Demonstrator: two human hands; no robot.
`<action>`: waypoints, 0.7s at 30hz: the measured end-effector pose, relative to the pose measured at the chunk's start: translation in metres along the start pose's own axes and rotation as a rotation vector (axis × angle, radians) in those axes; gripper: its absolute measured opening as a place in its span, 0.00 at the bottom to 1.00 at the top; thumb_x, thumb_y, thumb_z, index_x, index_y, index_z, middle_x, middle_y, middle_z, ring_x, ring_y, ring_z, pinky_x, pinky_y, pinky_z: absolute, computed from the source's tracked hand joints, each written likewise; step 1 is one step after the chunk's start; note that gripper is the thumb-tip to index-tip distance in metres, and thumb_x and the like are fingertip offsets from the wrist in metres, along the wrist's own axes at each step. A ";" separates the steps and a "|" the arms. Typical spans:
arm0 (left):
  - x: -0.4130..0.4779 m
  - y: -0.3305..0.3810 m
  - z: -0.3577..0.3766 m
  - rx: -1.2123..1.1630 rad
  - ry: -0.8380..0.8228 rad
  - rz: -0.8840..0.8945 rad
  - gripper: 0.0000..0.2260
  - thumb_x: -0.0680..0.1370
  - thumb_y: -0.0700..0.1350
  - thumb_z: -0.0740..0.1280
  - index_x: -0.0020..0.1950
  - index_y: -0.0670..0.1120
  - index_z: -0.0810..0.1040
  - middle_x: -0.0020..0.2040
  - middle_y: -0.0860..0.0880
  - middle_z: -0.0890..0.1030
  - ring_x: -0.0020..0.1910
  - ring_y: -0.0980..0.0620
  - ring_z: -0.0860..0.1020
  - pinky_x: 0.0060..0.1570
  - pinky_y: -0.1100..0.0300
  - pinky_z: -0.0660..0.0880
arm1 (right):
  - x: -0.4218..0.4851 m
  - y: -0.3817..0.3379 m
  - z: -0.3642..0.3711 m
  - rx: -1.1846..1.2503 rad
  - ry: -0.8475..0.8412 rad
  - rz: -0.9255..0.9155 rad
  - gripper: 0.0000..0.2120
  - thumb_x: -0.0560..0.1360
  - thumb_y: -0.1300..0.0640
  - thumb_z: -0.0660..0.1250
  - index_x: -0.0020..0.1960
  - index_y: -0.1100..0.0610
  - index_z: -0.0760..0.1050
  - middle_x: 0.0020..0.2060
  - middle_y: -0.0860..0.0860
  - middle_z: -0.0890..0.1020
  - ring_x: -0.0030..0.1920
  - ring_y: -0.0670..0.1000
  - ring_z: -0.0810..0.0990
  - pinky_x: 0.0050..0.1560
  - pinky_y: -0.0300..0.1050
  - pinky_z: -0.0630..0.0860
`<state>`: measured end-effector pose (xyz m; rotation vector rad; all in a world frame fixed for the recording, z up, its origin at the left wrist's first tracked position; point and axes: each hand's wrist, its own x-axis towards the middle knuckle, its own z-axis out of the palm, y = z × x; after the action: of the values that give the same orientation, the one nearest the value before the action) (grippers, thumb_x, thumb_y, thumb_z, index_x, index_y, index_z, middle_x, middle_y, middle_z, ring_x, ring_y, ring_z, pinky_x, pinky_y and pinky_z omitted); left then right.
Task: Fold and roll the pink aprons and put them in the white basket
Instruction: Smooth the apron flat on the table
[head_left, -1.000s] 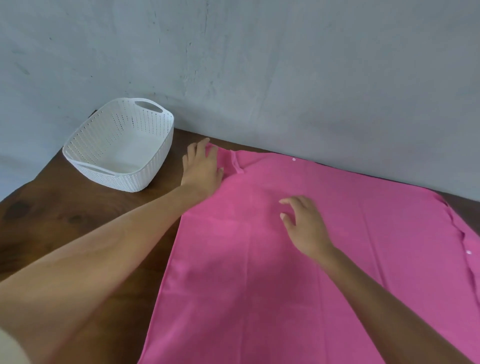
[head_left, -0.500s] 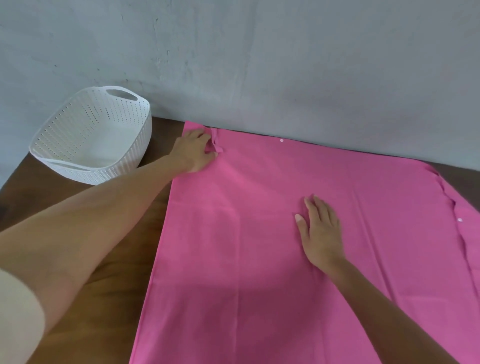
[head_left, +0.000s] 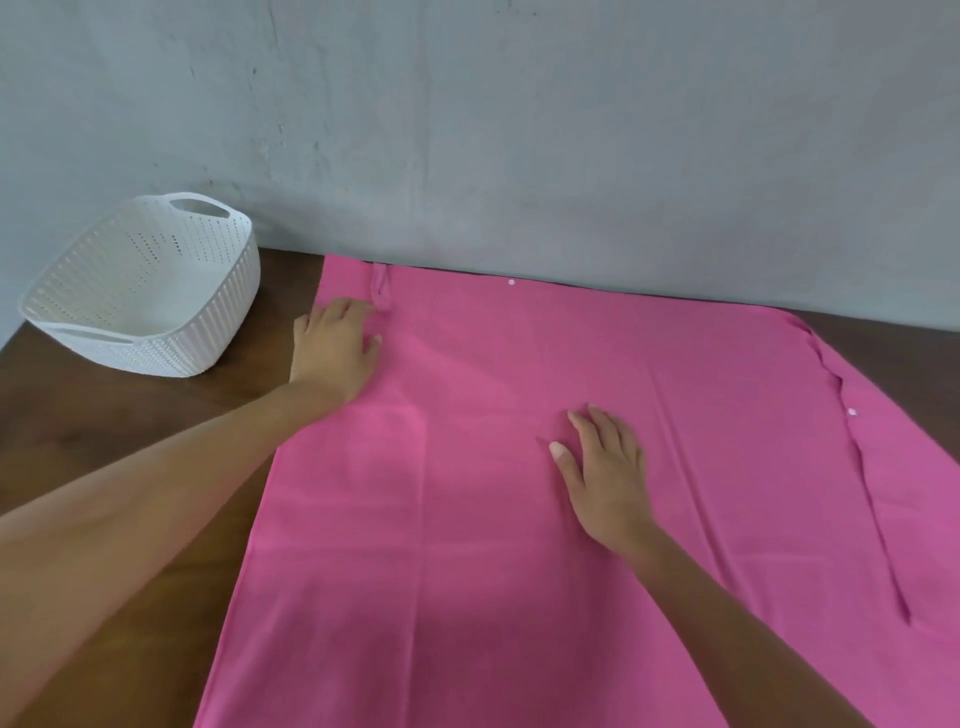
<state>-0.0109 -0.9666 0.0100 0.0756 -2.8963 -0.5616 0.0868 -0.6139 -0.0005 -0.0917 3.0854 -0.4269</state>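
A pink apron (head_left: 467, 545) lies spread flat over most of the wooden table, its far edge along the wall. A small strap loop (head_left: 381, 291) sits at its far left corner and a long tie (head_left: 878, 519) runs down its right side. My left hand (head_left: 335, 351) rests flat on the apron's far left corner, fingers straight, just below the loop. My right hand (head_left: 605, 470) presses flat on the middle of the cloth. The white perforated basket (head_left: 150, 332) stands empty at the far left of the table, apart from the apron.
The dark wooden table (head_left: 104, 426) shows bare to the left of the apron. A grey wall (head_left: 519, 130) rises directly behind the table. Two white snap buttons (head_left: 511, 282) sit on the apron's far edge and right side.
My left hand slid back along the far left corner and flattened. My right hand came down flat onto the middle of the apron. The camera view shifted.
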 end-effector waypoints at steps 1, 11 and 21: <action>-0.013 0.004 0.000 -0.005 0.007 0.009 0.17 0.79 0.45 0.68 0.68 0.46 0.76 0.66 0.42 0.77 0.65 0.37 0.74 0.64 0.42 0.67 | -0.008 0.005 -0.002 0.011 0.014 -0.002 0.42 0.76 0.28 0.35 0.79 0.50 0.62 0.80 0.49 0.59 0.80 0.53 0.51 0.79 0.53 0.48; -0.146 0.097 0.007 0.048 -0.018 0.356 0.20 0.78 0.52 0.59 0.64 0.45 0.79 0.60 0.47 0.81 0.58 0.43 0.78 0.58 0.45 0.74 | -0.106 0.084 -0.028 0.153 0.040 0.053 0.48 0.71 0.22 0.33 0.77 0.47 0.64 0.77 0.45 0.63 0.78 0.50 0.55 0.78 0.50 0.49; -0.232 0.224 0.041 -0.026 -0.124 0.443 0.23 0.77 0.55 0.57 0.66 0.45 0.78 0.62 0.48 0.79 0.61 0.44 0.77 0.60 0.46 0.75 | -0.209 0.180 -0.063 0.202 0.082 0.047 0.38 0.76 0.26 0.43 0.74 0.47 0.68 0.72 0.43 0.70 0.73 0.48 0.62 0.74 0.49 0.56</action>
<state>0.2056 -0.7236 0.0160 -0.6076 -2.8813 -0.5330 0.2838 -0.4113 0.0144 0.0031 3.0941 -0.7546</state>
